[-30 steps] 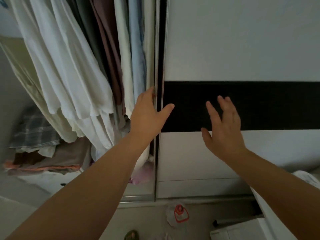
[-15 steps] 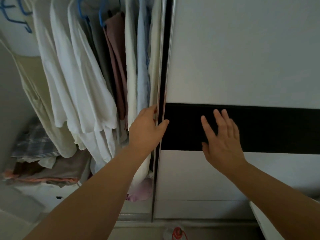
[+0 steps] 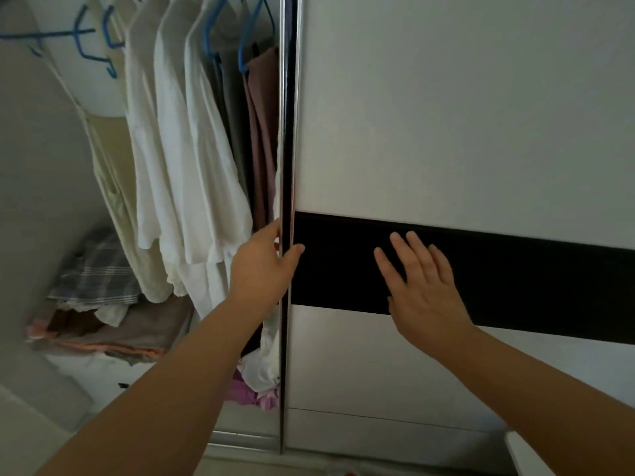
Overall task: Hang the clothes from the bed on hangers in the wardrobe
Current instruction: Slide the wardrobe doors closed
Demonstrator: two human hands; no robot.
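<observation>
The left hand (image 3: 263, 266) grips the metal edge of the sliding wardrobe door (image 3: 446, 115) — thumb on the front face, fingers wrapped behind the edge. The right hand (image 3: 424, 286), at 3 o'clock from it, lies flat with fingers spread on the door's black band (image 3: 549, 286). Hung clothes (image 3: 185, 166) on blue hangers (image 3: 247, 36) occupy the open section at 10 o'clock — folded garments (image 3: 99, 304) are stacked below.

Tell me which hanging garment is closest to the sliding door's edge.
The mauve-brown garment on a blue hanger, right beside the door edge. The white shirts and the cream top hang farther left.
</observation>
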